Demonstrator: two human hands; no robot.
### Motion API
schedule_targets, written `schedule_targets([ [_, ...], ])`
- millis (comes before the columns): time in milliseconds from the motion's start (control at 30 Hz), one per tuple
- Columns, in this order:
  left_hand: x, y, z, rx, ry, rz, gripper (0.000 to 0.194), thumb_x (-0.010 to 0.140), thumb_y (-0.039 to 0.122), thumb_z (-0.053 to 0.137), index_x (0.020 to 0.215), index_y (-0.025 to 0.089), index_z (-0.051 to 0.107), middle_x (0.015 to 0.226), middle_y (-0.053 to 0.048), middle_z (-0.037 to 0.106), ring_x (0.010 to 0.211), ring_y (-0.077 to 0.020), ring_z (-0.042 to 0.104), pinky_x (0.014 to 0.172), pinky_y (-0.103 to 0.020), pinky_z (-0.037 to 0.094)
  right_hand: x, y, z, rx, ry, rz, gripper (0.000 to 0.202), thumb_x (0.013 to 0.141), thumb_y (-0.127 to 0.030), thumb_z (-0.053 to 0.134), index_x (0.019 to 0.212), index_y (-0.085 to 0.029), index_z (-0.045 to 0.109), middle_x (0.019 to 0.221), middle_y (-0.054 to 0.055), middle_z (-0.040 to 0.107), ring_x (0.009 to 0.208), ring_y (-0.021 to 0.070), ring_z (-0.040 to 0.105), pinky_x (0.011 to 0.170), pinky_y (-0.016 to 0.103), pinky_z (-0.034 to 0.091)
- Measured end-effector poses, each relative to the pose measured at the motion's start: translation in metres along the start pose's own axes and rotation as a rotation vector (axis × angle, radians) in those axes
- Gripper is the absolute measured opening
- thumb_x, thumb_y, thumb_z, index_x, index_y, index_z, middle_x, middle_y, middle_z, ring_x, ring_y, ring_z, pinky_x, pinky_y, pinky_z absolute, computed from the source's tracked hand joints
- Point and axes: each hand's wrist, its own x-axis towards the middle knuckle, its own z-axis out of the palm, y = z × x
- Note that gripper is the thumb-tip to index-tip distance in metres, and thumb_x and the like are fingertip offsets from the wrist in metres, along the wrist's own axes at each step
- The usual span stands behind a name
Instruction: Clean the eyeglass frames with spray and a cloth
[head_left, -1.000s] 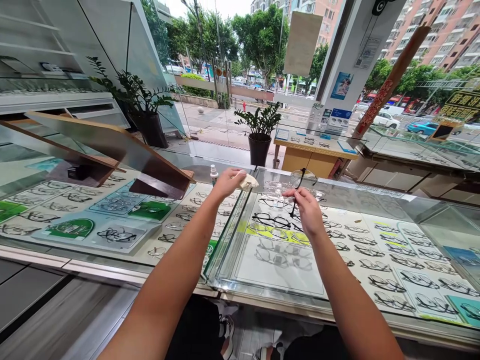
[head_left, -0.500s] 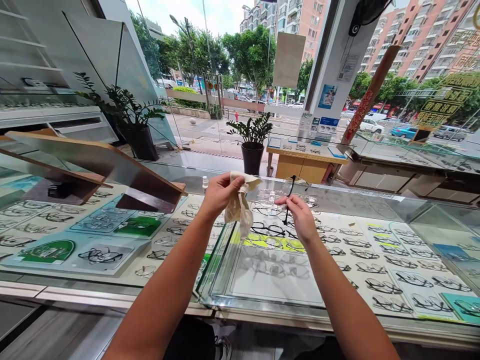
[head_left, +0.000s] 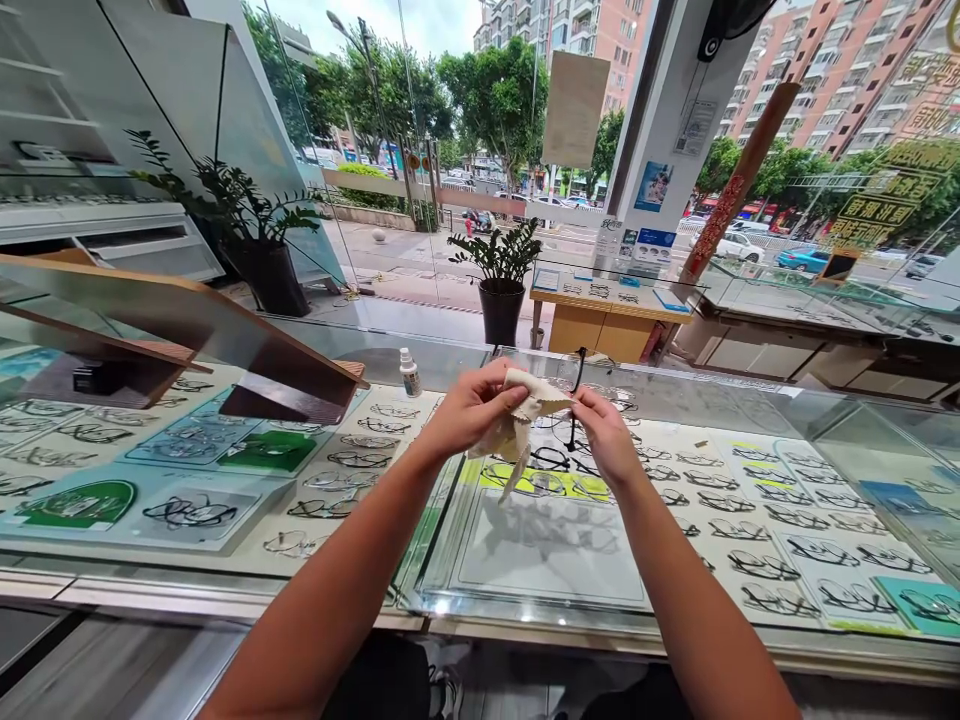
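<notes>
My left hand [head_left: 484, 405] is closed on a beige cleaning cloth [head_left: 536, 398], whose loose end hangs below the fingers. Beside it, my right hand [head_left: 602, 425] pinches a pair of eyeglasses [head_left: 580, 370]; a dark temple arm stands nearly upright at the fingertips. The cloth's right edge reaches the glasses and the right fingertips, and I cannot tell how much of the lens it covers. Both hands are held above the glass display counter [head_left: 547, 590].
Rows of eyeglasses [head_left: 765, 565] lie under the counter glass. A small white bottle [head_left: 409, 373] stands left of my hands. A wooden-edged stand [head_left: 285, 350] is farther left. Behind the counter are a potted plant [head_left: 501, 310] and a wooden table [head_left: 577, 325].
My left hand has moved right with the cloth, bringing it up against the glasses in my right hand. The white bottle shows more fully now. The view has shifted slightly.
</notes>
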Motion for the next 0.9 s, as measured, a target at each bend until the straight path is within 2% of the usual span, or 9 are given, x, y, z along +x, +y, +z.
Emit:
schedule_targets([
  [100,-0.002,-0.002,0.006,-0.036,-0.035,-0.045,0.028,0.087,0.045,0.082,0.091,0.017,0.082,0.094,-0.007,0.067,0.080,-0.0164,0.060,0.068,-0.027,0.046,0.001,0.002,-0.002,0.042,0.004,-0.002,0.018,0.089,-0.036,0.070,0.078,-0.024,0.061,0.090,0.000,0.066,0.095,0.0215,0.057,0.090,0.032,0.042],
  [200,-0.004,0.001,0.011,-0.052,-0.061,-0.106,0.030,0.085,0.046,0.083,0.090,0.016,0.080,0.090,-0.005,0.066,0.076,-0.0153,0.059,0.067,-0.027,0.044,0.001,0.002,-0.003,0.044,-0.019,-0.005,0.019,0.093,-0.037,0.068,0.080,-0.024,0.063,0.093,0.000,0.069,0.096,0.0217,0.058,0.091,0.032,0.041],
  [367,-0.006,0.006,0.017,-0.100,-0.104,-0.177,0.045,0.094,0.059,0.067,0.095,0.015,0.073,0.086,-0.004,0.065,0.075,-0.0162,0.055,0.070,-0.028,0.043,0.000,0.000,-0.005,-0.005,-0.032,-0.017,0.020,0.098,-0.041,0.065,0.089,-0.025,0.072,0.104,0.003,0.076,0.103,0.0240,0.063,0.095,0.035,0.041],
  [500,-0.008,0.003,0.023,-0.158,-0.068,-0.218,0.053,0.099,0.065,0.053,0.091,0.015,0.070,0.078,-0.003,0.062,0.068,-0.0158,0.051,0.063,-0.028,0.040,0.000,-0.001,-0.006,-0.037,-0.027,-0.024,0.020,0.099,-0.041,0.063,0.091,-0.025,0.074,0.106,0.004,0.077,0.108,0.0253,0.064,0.098,0.037,0.042],
  [600,-0.009,0.003,0.028,-0.230,-0.031,-0.210,0.045,0.098,0.061,0.058,0.087,0.017,0.062,0.078,-0.003,0.065,0.062,-0.0131,0.050,0.059,-0.026,0.040,0.000,-0.002,-0.005,-0.035,-0.033,-0.027,0.020,0.100,-0.039,0.063,0.092,-0.025,0.075,0.106,0.005,0.077,0.108,0.0250,0.064,0.100,0.038,0.042],
  [733,-0.008,0.003,0.029,-0.282,0.050,-0.199,0.040,0.093,0.058,0.070,0.093,0.022,0.051,0.079,0.000,0.066,0.063,-0.0140,0.056,0.059,-0.025,0.043,-0.001,-0.004,-0.004,-0.035,-0.051,-0.034,0.020,0.100,-0.038,0.063,0.091,-0.025,0.075,0.105,0.005,0.077,0.108,0.0248,0.065,0.101,0.038,0.041],
  [900,-0.004,-0.002,0.025,-0.154,0.163,-0.151,0.037,0.090,0.054,0.077,0.098,0.020,0.064,0.084,0.000,0.061,0.071,-0.0122,0.053,0.066,-0.024,0.045,-0.002,-0.005,-0.001,-0.024,-0.088,-0.008,0.022,0.098,-0.042,0.064,0.087,-0.025,0.072,0.103,0.004,0.077,0.108,0.0244,0.065,0.101,0.037,0.043],
])
